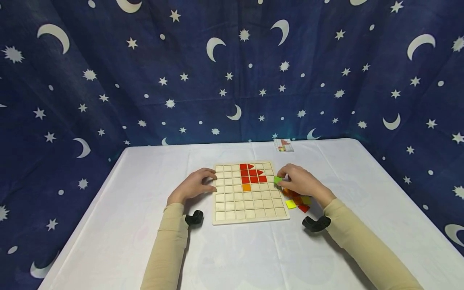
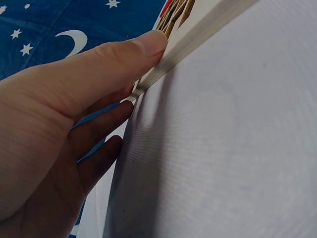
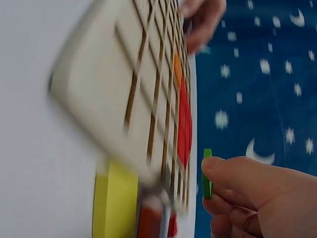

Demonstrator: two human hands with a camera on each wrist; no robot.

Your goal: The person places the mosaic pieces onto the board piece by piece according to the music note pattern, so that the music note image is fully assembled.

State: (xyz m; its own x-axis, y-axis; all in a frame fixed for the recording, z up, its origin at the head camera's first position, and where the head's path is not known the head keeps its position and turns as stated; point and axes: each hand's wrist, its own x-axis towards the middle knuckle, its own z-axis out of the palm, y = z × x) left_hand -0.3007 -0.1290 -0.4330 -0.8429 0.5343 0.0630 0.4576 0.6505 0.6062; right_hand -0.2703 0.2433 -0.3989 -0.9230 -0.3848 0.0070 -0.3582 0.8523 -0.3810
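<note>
A wooden grid board point(image 1: 249, 206) lies on the white-covered table. My left hand point(image 1: 193, 184) is at its left edge; in the left wrist view the thumb point(image 2: 148, 44) rests at the rim, fingers fairly straight beside it. Several red tiles point(image 1: 252, 179), squares and triangles, sit in the upper cells, with one orange square tile point(image 1: 246, 187) below them. Just off the board's right edge, my right hand point(image 1: 299, 180) pinches a green square tile point(image 3: 207, 173) between thumb and fingers. Loose tiles, among them a yellow square tile point(image 1: 291, 204) and a red tile point(image 1: 303, 208), lie below this hand.
A small picture card point(image 1: 284, 145) with a grid and coloured shapes lies at the back of the table. Behind stands a dark blue curtain point(image 1: 203, 117) with moons and stars. Each wrist carries a black camera mount point(image 1: 316, 224).
</note>
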